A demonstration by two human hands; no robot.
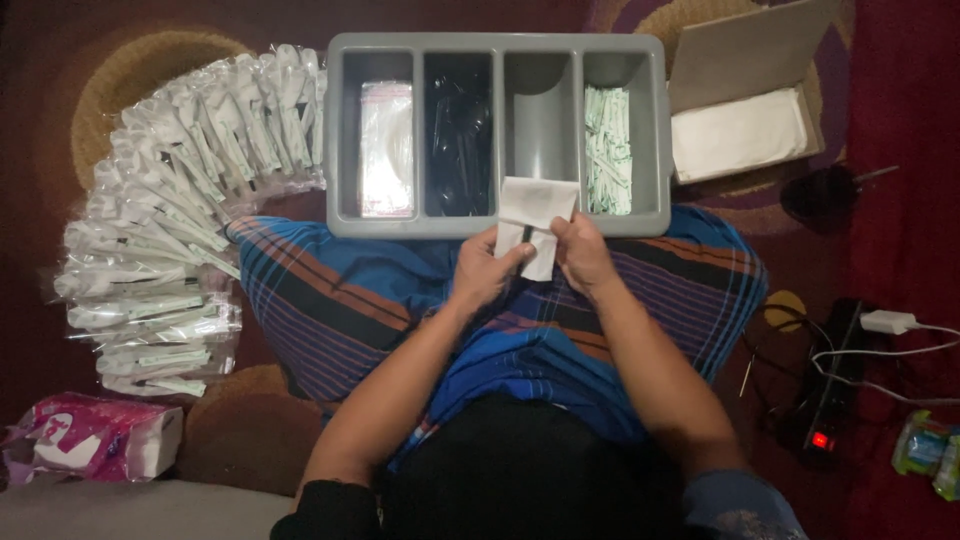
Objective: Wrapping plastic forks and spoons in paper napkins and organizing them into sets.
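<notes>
Currently I see both hands meeting over the lap, just in front of the near wall of the grey four-compartment tray. Left hand: grip clenched on the lower left edge of a white folded napkin, fingers curled round it. Right hand: grip pinching the same napkin at its right side. A thin dark item shows against the napkin between the hands; I cannot tell what it is.

Napkin sits upright between the hands, its top edge overlapping the tray's near rim, below the third compartment.

Tray contents, left to right: clear plastic sleeves; dark cutlery; third slot bare grey; small green-and-white packets.

Surroundings: heap of wrapped white cutlery sets fanned out on the carpet at left. Open cardboard box with white napkins at upper right. Pink tissue pack at lower left. Power strip with a red light and a white charger at right.
</notes>
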